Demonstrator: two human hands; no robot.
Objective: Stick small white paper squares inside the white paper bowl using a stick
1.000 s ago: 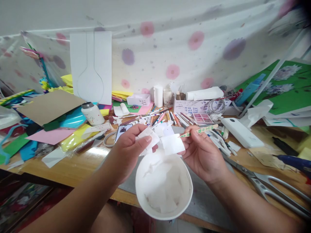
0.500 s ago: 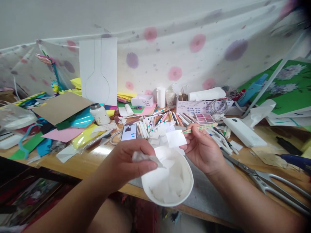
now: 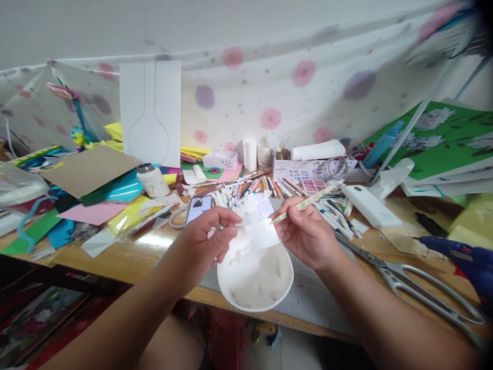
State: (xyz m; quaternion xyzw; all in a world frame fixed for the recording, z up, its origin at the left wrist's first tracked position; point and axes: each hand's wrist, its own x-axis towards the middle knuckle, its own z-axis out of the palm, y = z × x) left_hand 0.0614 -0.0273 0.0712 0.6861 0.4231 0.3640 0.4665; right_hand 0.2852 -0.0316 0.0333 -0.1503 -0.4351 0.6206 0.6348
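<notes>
My right hand (image 3: 306, 231) grips a pale flat stick with green patterning (image 3: 300, 204), its tip pointing left. At that tip, against my fingers, is a white square of paper (image 3: 263, 234); I cannot tell whether the fingers or the stick holds it. Below lies a white bowl (image 3: 287, 295) at the table's front edge, with pale, crumpled-looking white pieces inside. My left hand (image 3: 210, 236) is at the bowl's upper left, thumb and fingertips drawn together near the rim. A bit of white shows by its fingers, but what they hold is hard to make out.
Markers (image 3: 250, 190) lie scattered behind the bowl, beside a phone (image 3: 199, 208). Large scissors (image 3: 385, 267) and a blue glue gun (image 3: 450, 249) are at right, near a white power bank (image 3: 372, 206). Coloured sheets (image 3: 92, 211) and a white bottle (image 3: 153, 182) occupy the left.
The paper square and stick have moved left and slightly down, over the bowl's far side. My left fingers have risen toward it, and the white piece that showed in them is mostly hidden.
</notes>
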